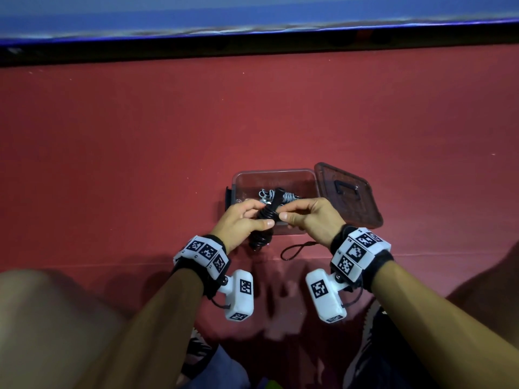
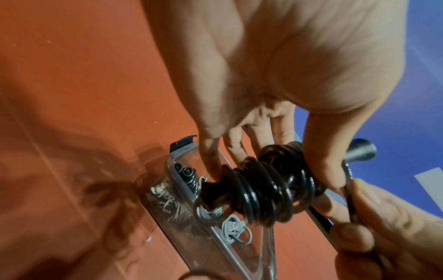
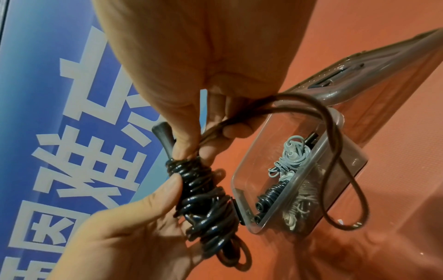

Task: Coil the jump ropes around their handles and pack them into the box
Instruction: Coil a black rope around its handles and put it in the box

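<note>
A black jump rope (image 1: 264,220) is wound in thick coils around its handles (image 2: 263,191) (image 3: 203,195). My left hand (image 1: 241,217) grips the coiled bundle just above the near edge of a clear plastic box (image 1: 241,178). My right hand (image 1: 306,217) pinches the loose end of the black rope (image 3: 330,155), whose free loop (image 1: 295,249) hangs down toward the red floor. One black handle tip (image 3: 163,130) sticks out past the coils. Inside the box (image 3: 244,164) lie a grey coiled rope (image 3: 290,153) and a black one (image 3: 268,195).
The box's clear lid (image 1: 348,195) with a black handle lies open to the right, against the box. A black clasp (image 1: 228,199) stands at the box's left side. Red floor (image 1: 140,150) spreads all round; a blue banner wall (image 1: 252,12) runs along the far edge. My knees flank the bottom corners.
</note>
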Available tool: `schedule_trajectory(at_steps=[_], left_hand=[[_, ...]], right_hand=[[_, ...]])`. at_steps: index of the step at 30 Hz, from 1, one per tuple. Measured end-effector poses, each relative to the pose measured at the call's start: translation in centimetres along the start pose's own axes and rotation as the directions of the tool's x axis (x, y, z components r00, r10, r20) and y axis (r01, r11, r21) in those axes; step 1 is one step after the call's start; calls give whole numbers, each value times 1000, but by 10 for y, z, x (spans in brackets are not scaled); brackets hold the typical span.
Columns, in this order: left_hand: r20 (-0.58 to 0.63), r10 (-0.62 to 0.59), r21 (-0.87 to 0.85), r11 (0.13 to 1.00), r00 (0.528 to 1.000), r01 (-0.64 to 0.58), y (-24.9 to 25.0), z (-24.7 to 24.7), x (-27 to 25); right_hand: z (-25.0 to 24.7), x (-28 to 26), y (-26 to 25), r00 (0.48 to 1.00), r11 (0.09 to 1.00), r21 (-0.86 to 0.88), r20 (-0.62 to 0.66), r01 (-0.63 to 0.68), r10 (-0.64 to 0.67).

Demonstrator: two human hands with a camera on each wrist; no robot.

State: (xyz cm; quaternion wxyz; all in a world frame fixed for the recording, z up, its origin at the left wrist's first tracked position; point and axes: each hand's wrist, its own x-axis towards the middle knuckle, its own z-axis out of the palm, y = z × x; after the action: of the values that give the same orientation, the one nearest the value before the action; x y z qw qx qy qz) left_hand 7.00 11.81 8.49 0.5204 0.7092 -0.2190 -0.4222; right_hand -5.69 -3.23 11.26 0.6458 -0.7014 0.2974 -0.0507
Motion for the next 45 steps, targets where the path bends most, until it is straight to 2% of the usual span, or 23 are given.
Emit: schedule_trajectory(at_steps=[3,7,12,16,20,23,26,29,32,35,40,42,45], left_hand=[[9,-24,-40,999,1000,24,0,0,0],[70,-75,-68,994,995,80,3,3,-4],[17,-84,-131,988,996,86,4,6,-2],[21,-71,-150,986,997,74,4,4,-1],[30,-78,-195,977,996,83,5,5,-1],[23,-81,-242,967,996,84,6,6,-1],[50,-29,-186,982,998,38,8,9,-2],[10,35,-37,999,999,-34,3,9,1],[-8,66,33,997,998,-65,-2,7,2],[-6,45,-21,999,999,-45,-1,7,1],[-8,5,-148,989,1000,-6,0,8,4],[-12,-8,-181,983,1000,5,0,9,2],[-6,15,-124,992,1000,-16,0,9,2]], right_hand=[[2,1,0,1000,1000,10,-11,-8,8],[1,-1,1,998,999,-41,62,3,-1],[-1,3,6,1000,998,-55,-10,-1,0],[-4,3,6,1000,996,-93,22,11,-9],[-3,6,9,999,986,-161,0,43,-43],[-5,9,9,999,988,-150,-10,36,-38],[-6,11,11,999,988,-154,-30,27,-32],[-5,10,15,998,980,-198,-43,30,-40],[-4,11,22,997,970,-237,-48,47,-60],[-3,10,18,997,964,-260,-41,54,-67],[-3,3,2,997,978,-195,49,75,-67],[-4,4,3,997,986,-152,43,68,-62],[-5,6,7,999,993,-112,-14,44,-45]])
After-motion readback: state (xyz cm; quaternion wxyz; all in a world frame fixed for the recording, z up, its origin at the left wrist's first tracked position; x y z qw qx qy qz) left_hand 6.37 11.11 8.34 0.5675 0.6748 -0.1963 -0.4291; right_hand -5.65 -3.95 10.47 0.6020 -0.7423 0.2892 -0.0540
